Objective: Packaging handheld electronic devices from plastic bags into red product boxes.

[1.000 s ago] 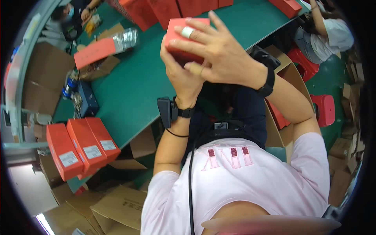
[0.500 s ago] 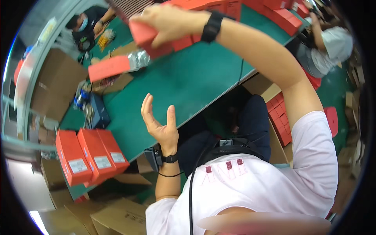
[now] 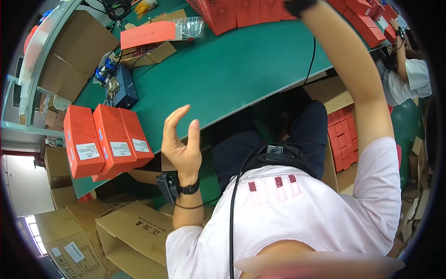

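Note:
My left hand hangs over the near edge of the green table. Its thumb and fingers are spread apart, with nothing between them. The right forearm reaches up past the top edge of the picture, where a black wristband shows; the hand itself is out of sight. Just left of that wristband stands a row of red boxes at the far side of the table. Three red boxes with white labels stand side by side left of my left hand, on the table's near left corner.
A flat red box piece with a clear plastic bag lies across an open carton. Beside it sits a blue metal device. Small red boxes fill a carton by my legs. Cardboard boxes stand lower left. Another person works at right.
The view has tilted, so the table and boxes sit differently in it. My right hand, earlier on a red box at the far row, has left the picture. My left hand stays spread.

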Action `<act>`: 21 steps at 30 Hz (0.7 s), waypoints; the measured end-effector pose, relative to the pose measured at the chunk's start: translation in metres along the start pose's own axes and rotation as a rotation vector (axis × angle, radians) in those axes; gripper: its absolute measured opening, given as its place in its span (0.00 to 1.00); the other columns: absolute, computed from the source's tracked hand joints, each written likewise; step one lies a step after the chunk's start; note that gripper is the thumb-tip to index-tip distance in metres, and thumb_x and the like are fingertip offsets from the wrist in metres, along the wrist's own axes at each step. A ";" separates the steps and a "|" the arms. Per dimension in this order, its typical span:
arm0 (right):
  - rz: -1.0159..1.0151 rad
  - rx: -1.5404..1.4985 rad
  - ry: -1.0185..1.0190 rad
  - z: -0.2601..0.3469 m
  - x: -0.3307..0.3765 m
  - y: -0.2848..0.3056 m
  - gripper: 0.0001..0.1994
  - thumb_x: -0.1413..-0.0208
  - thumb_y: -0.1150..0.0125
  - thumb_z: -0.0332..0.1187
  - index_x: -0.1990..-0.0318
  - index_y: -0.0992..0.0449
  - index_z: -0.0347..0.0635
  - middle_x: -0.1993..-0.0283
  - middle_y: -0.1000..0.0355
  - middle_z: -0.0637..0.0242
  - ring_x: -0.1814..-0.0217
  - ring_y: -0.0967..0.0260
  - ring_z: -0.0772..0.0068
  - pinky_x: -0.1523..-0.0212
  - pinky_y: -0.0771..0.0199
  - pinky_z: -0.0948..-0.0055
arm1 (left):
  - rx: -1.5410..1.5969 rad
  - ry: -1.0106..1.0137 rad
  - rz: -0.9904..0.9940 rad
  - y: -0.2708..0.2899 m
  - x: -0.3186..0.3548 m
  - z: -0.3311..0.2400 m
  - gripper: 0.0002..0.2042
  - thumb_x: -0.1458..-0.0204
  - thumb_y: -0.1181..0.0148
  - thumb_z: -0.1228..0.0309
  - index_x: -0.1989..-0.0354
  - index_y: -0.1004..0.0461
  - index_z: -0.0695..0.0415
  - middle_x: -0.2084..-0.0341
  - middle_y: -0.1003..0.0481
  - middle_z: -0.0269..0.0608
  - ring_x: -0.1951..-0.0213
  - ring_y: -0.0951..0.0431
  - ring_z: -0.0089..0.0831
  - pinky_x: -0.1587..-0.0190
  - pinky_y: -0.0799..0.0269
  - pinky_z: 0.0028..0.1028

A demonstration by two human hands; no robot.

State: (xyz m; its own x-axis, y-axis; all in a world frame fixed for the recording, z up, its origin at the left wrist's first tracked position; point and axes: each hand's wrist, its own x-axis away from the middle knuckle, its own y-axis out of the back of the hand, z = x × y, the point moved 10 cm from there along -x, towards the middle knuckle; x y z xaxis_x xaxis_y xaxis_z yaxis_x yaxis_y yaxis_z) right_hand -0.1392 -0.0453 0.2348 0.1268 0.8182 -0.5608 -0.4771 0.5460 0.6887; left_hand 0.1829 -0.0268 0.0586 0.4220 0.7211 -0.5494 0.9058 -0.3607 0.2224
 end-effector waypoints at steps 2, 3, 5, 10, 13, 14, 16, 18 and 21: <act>0.033 0.259 0.376 0.087 0.040 0.074 0.34 0.40 0.31 0.40 0.32 0.36 0.29 0.39 0.29 0.41 0.37 0.30 0.58 0.40 0.26 0.68 | 0.067 -0.100 0.121 -0.037 -0.012 -0.024 0.14 0.47 0.33 0.80 0.50 0.21 0.63 0.53 0.20 0.46 0.49 0.21 0.37 0.43 0.28 0.32; 0.038 -0.495 0.240 0.078 0.025 0.052 0.39 0.43 0.28 0.36 0.28 0.40 0.34 0.36 0.32 0.46 0.42 0.28 0.60 0.43 0.25 0.70 | -0.020 -0.073 0.110 -0.018 -0.004 -0.015 0.15 0.47 0.33 0.79 0.51 0.21 0.62 0.54 0.20 0.46 0.50 0.20 0.38 0.44 0.28 0.32; 0.096 -0.575 0.271 0.197 0.038 -0.007 0.39 0.44 0.27 0.36 0.28 0.41 0.35 0.36 0.32 0.46 0.42 0.28 0.60 0.43 0.25 0.69 | -0.034 -0.140 0.166 -0.025 -0.001 -0.039 0.15 0.49 0.30 0.75 0.52 0.20 0.61 0.56 0.19 0.47 0.51 0.20 0.41 0.45 0.27 0.34; 0.177 -0.610 0.189 0.069 0.093 0.041 0.42 0.45 0.26 0.36 0.26 0.43 0.36 0.35 0.34 0.47 0.42 0.28 0.59 0.43 0.25 0.68 | -0.313 -0.537 -0.060 0.010 0.005 -0.096 0.37 0.56 0.24 0.67 0.35 0.33 0.62 0.37 0.35 0.57 0.34 0.36 0.53 0.33 0.39 0.44; 0.209 -0.603 0.086 0.193 0.100 -0.025 0.44 0.46 0.25 0.36 0.26 0.45 0.37 0.34 0.35 0.48 0.43 0.28 0.59 0.43 0.25 0.67 | -0.700 -0.377 -0.542 0.127 0.005 -0.080 0.54 0.54 0.22 0.60 0.27 0.56 0.70 0.30 0.48 0.64 0.31 0.42 0.55 0.29 0.46 0.46; 0.229 -0.604 0.065 0.174 0.105 -0.024 0.45 0.47 0.25 0.36 0.26 0.45 0.37 0.33 0.35 0.48 0.43 0.28 0.59 0.43 0.25 0.67 | -0.414 -0.223 -0.753 0.174 0.009 -0.076 0.59 0.55 0.21 0.54 0.26 0.59 0.72 0.28 0.54 0.67 0.29 0.45 0.57 0.30 0.45 0.48; 0.228 -0.552 -0.006 0.067 0.089 0.002 0.46 0.47 0.24 0.36 0.25 0.46 0.38 0.33 0.36 0.48 0.43 0.28 0.58 0.42 0.25 0.67 | -1.016 -0.109 -0.776 0.240 -0.015 -0.051 0.60 0.57 0.21 0.49 0.26 0.57 0.72 0.30 0.48 0.70 0.29 0.42 0.56 0.31 0.41 0.46; 0.260 -0.526 -0.083 0.162 0.103 -0.033 0.47 0.48 0.24 0.36 0.25 0.47 0.38 0.32 0.37 0.49 0.43 0.28 0.58 0.42 0.25 0.66 | -0.790 0.001 -0.598 0.257 -0.037 -0.035 0.59 0.59 0.21 0.48 0.28 0.50 0.72 0.34 0.38 0.70 0.31 0.36 0.54 0.32 0.39 0.42; 0.286 -0.456 -0.197 0.206 0.112 -0.049 0.49 0.49 0.23 0.36 0.24 0.48 0.39 0.31 0.38 0.49 0.43 0.28 0.58 0.42 0.25 0.65 | -0.752 -0.049 -0.612 0.276 -0.046 -0.038 0.42 0.57 0.22 0.55 0.39 0.33 0.72 0.49 0.23 0.59 0.47 0.21 0.46 0.42 0.28 0.35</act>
State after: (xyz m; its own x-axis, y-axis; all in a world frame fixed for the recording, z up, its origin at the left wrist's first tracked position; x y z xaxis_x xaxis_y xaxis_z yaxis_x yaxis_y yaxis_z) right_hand 0.0775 0.0562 0.2327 0.0761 0.9639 -0.2552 -0.8379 0.2006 0.5077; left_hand 0.4147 -0.1372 0.1760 -0.1166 0.6271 -0.7702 0.7627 0.5532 0.3350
